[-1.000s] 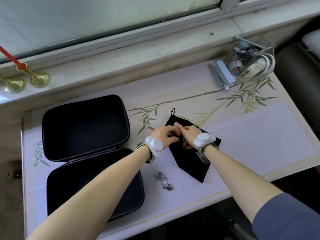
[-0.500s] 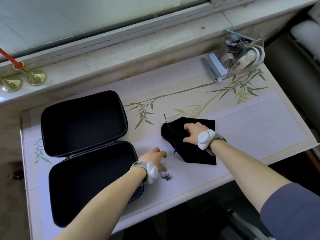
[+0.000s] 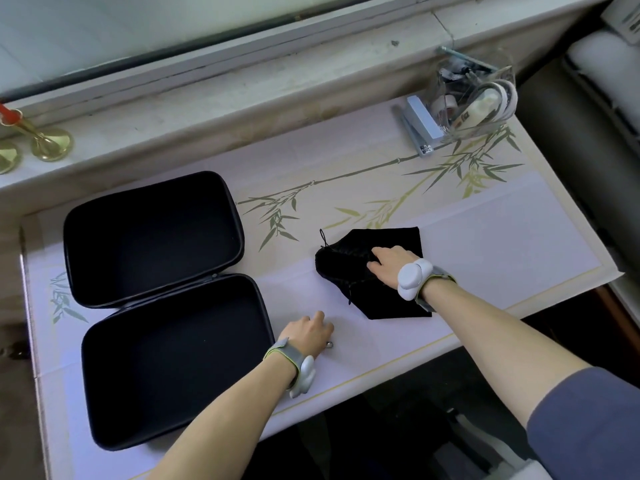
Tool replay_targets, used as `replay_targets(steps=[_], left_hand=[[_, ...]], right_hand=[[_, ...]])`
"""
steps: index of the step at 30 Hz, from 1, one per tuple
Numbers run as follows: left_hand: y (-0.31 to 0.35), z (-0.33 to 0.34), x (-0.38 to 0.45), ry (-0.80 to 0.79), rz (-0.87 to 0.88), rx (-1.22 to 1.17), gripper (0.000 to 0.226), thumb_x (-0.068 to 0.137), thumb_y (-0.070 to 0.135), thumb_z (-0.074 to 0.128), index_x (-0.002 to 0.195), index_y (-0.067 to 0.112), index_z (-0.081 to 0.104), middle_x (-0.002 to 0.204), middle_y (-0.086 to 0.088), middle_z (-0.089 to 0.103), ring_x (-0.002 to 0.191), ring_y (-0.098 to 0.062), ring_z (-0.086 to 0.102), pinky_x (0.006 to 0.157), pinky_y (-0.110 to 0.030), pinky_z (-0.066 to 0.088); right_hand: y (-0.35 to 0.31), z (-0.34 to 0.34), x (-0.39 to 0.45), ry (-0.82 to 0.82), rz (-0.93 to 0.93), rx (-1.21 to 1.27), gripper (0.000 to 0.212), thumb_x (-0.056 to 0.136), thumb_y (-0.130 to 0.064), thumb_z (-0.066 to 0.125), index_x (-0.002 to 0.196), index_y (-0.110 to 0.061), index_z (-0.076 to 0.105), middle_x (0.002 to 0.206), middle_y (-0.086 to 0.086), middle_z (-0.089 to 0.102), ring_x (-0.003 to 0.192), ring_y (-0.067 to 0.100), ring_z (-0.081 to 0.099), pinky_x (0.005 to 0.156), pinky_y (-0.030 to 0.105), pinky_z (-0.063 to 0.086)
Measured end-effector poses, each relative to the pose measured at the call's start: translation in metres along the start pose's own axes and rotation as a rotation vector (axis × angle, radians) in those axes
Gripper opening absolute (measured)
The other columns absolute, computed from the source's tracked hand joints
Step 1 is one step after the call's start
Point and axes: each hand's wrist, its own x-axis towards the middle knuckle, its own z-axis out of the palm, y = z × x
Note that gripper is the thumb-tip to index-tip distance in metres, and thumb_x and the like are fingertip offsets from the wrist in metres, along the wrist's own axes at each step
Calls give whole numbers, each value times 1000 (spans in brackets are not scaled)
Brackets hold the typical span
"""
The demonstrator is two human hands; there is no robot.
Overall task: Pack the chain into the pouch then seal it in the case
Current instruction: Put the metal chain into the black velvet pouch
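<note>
A black drawstring pouch (image 3: 388, 299) lies flat on the table, its gathered mouth pointing left. My right hand (image 3: 389, 263) rests on it, fingers pinching the fabric near the mouth. My left hand (image 3: 306, 332) is down on the table near the front edge, closed over the silver chain (image 3: 329, 344); only a small metal bit shows beside my fingers. A black zip case (image 3: 156, 296) lies wide open at the left, both halves with nothing in them.
A clear plastic box (image 3: 474, 95) of odds and ends and a blue-grey stapler (image 3: 420, 126) stand at the table's back right. Two brass candle holders (image 3: 38, 140) sit on the windowsill at the far left. The table's front edge runs just below my left wrist.
My left hand left the pouch, dropped to the chain near the front edge and closed over it. The right hand stayed on the pouch, which turned and flattened.
</note>
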Motion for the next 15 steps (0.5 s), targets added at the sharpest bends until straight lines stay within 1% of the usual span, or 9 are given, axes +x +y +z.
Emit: replay_targets(steps=[2, 3, 5, 7, 9, 11, 13, 15], left_hand=[[0, 2, 2, -20, -30, -11, 26, 99, 15, 37, 118, 4, 50, 124, -15, 47, 106, -34, 56, 68, -36, 37], [0, 2, 1, -29, -51, -23, 26, 98, 15, 38, 117, 4, 51, 123, -14, 50, 107, -34, 57, 68, -36, 38], [-3, 2, 2, -32, -92, -46, 26, 94, 10, 39, 115, 4, 54, 121, -14, 56, 106, -34, 59, 70, -36, 40], [-8, -2, -4, -17, -131, -94, 28, 91, 7, 39, 115, 3, 55, 120, -15, 57, 107, -35, 59, 71, -36, 40], [-15, -14, -12, 21, -161, -160, 28, 92, 12, 40, 113, 3, 56, 119, -16, 57, 106, -36, 59, 73, -36, 42], [-25, -30, -25, 89, -199, -244, 30, 94, 24, 41, 109, 4, 58, 115, -16, 59, 101, -37, 60, 75, -37, 47], [-33, -49, -32, 152, -222, -359, 29, 92, 28, 45, 105, 6, 60, 109, -15, 61, 90, -34, 61, 72, -35, 48], [-44, -72, -51, 229, -215, -480, 24, 89, 26, 50, 98, 7, 60, 98, -13, 64, 82, -30, 61, 70, -33, 49]], right_hand=[[-1, 0, -4, 14, 10, 23, 39, 95, -29, 35, 60, -16, 26, 63, 2, 37, 57, 22, 40, 47, 28, 23], [-2, 1, -7, 19, 12, 29, 40, 96, -30, 34, 60, -16, 27, 63, 2, 37, 59, 23, 41, 47, 28, 24], [-4, 2, -9, 28, 13, 40, 41, 97, -31, 33, 59, -16, 28, 64, 2, 38, 69, 28, 46, 50, 30, 26], [-7, 5, -16, 39, 26, 42, 41, 97, -32, 32, 59, -17, 28, 64, 1, 38, 74, 28, 47, 50, 29, 26], [-13, 6, -23, 53, 50, 33, 41, 98, -32, 31, 59, -17, 28, 64, 2, 37, 75, 29, 47, 48, 28, 25], [-21, 9, -34, 62, 66, 20, 40, 98, -31, 30, 60, -17, 28, 66, 3, 39, 76, 29, 47, 51, 29, 28], [-27, 8, -41, 83, 87, 8, 36, 98, -29, 31, 67, -12, 34, 77, 9, 47, 75, 29, 47, 58, 29, 32], [-40, 5, -55, 110, 93, 5, 26, 97, -27, 32, 82, -8, 41, 91, 15, 52, 77, 30, 48, 63, 30, 35]])
